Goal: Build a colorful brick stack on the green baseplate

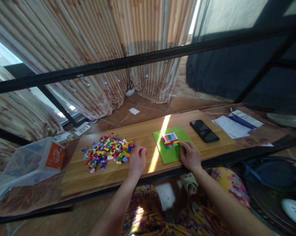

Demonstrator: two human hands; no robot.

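My left hand (137, 160) is closed above the wooden board, just right of a loose pile of small toy bricks (108, 152) in many colours. A small red brick (145, 153) shows at its fingertips. My right hand (191, 156) rests at the right side of a lime-green baseplate (167, 157), its fingers curled against the lower right edge of a flat block of bricks (170, 139) built on the plate. That block has red, white, blue, purple and green pieces. Whatever is between the right fingertips is hidden.
A black phone (204, 130) lies right of the baseplate, with papers (232, 126) beyond it. At the left stands a clear plastic box (32, 164) with an orange label. A dark metal rail (138, 60) crosses beyond the wooden board (94, 182). Curtains hang behind.
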